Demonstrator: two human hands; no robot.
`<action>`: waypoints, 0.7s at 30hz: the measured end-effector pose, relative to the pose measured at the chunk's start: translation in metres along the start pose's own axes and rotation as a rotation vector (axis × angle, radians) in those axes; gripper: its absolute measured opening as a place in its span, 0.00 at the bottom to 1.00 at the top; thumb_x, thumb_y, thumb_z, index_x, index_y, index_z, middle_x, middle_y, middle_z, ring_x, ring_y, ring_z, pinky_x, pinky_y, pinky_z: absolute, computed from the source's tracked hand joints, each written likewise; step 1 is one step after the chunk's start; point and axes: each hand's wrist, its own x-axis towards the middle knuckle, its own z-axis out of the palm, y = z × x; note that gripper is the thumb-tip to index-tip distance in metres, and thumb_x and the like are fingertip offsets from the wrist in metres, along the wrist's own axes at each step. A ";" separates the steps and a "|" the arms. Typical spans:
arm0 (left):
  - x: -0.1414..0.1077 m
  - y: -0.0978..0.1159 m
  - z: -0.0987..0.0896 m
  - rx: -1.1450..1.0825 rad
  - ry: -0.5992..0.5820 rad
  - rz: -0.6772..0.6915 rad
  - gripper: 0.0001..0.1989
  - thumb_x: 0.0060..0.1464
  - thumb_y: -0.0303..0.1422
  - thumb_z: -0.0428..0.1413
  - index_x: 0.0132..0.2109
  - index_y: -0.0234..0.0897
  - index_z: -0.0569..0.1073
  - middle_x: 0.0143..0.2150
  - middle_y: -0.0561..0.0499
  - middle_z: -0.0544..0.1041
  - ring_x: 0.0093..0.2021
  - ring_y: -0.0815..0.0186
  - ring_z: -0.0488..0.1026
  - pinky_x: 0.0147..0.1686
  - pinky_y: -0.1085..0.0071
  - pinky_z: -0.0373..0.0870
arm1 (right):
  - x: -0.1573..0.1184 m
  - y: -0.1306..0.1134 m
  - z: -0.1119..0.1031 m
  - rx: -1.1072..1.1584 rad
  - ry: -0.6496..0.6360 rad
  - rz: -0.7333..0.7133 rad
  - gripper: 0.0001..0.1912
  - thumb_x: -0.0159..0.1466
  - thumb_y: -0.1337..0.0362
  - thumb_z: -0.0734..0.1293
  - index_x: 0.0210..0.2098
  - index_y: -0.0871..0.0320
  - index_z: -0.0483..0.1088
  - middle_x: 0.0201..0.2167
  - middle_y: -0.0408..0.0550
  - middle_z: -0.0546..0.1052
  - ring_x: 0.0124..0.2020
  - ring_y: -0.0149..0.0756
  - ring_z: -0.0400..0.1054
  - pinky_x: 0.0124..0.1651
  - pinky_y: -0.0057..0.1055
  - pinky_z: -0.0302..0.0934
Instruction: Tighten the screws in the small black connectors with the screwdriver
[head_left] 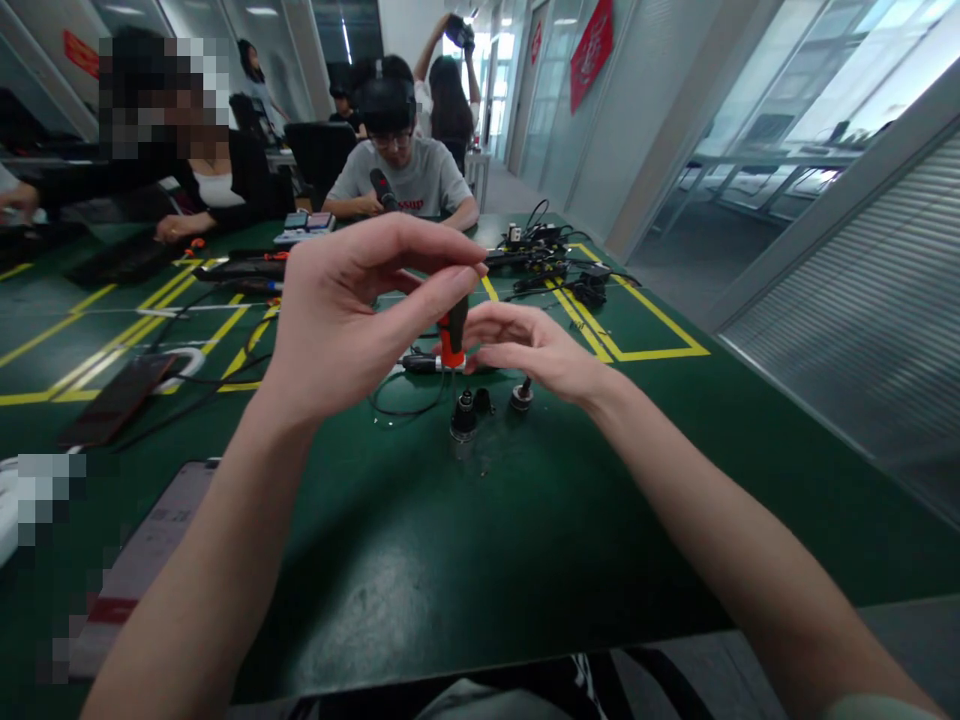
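A black-and-red screwdriver (452, 340) stands nearly upright, its thin shaft pointing down at a small dark cylindrical part (464, 415) on the table. My left hand (360, 310) is closed in a pinch over the top of the handle, covering part of it. From the other side, my right hand (536, 348) reaches in with curved fingers and a gap between thumb and forefinger. Its fingertips are beside the red collar; contact is hard to make out. Close by are a small black piece (484, 402) and a round metal-edged part (521, 397).
A phone (169, 520) and a dark flat device (120, 400) with a cable lie at left. Tangled black cables (551, 255) occupy the far right. Yellow tape (660, 352) marks the green table (480, 580). Across it, a person (409, 170) holds a dark tool; another sits at left.
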 end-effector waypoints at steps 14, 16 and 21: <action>0.003 -0.009 -0.013 0.090 -0.083 0.134 0.13 0.61 0.24 0.61 0.51 0.35 0.85 0.46 0.43 0.87 0.42 0.62 0.84 0.35 0.67 0.76 | -0.072 0.080 0.052 -0.184 0.242 0.206 0.20 0.64 0.65 0.75 0.55 0.58 0.75 0.53 0.55 0.83 0.54 0.45 0.79 0.62 0.47 0.73; 0.004 -0.009 -0.016 0.118 -0.104 0.139 0.13 0.61 0.25 0.62 0.51 0.37 0.85 0.45 0.44 0.87 0.39 0.64 0.83 0.32 0.68 0.74 | -0.071 0.082 0.053 -0.200 0.257 0.182 0.20 0.64 0.65 0.75 0.55 0.58 0.75 0.52 0.54 0.84 0.53 0.44 0.80 0.61 0.46 0.73; 0.006 -0.012 -0.011 0.150 -0.107 0.186 0.14 0.58 0.27 0.66 0.52 0.34 0.85 0.37 0.46 0.82 0.34 0.68 0.75 0.28 0.71 0.68 | -0.074 0.083 0.053 -0.269 0.263 0.146 0.18 0.65 0.65 0.74 0.54 0.59 0.75 0.50 0.53 0.84 0.51 0.44 0.79 0.58 0.44 0.75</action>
